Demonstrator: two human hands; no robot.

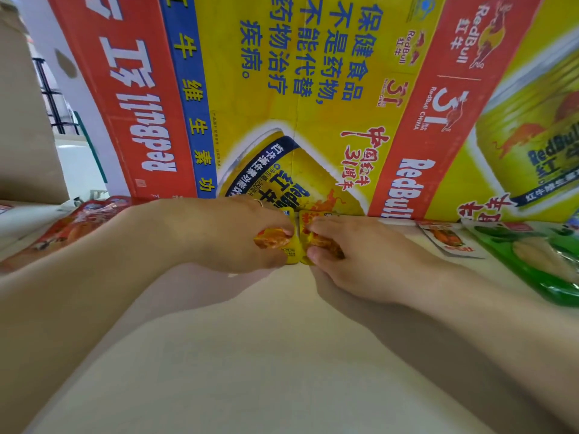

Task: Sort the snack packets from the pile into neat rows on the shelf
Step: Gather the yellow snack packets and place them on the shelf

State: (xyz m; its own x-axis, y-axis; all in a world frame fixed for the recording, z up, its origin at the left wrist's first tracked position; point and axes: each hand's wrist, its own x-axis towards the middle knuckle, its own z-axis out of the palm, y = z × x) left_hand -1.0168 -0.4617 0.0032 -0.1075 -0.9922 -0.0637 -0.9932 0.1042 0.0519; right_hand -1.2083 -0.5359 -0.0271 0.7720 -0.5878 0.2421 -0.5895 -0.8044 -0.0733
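Butting the left packet (275,242) against the right packet (308,228) on the shelf (282,355) by the box (313,104), the left hand (238,233) and right hand (360,255) each pinch one in curled fingers (seemingly squaring a row).

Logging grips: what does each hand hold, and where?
The left hand pinches the left yellow packet, fingers on its far part, thumb at its near edge. The right hand pinches the right yellow packet the same way.

Both forearms (94,277) are bare as far as the view shows. The left hand (232,233) wears what looks like a thin ring (260,202); the right hand (354,255) is bare.
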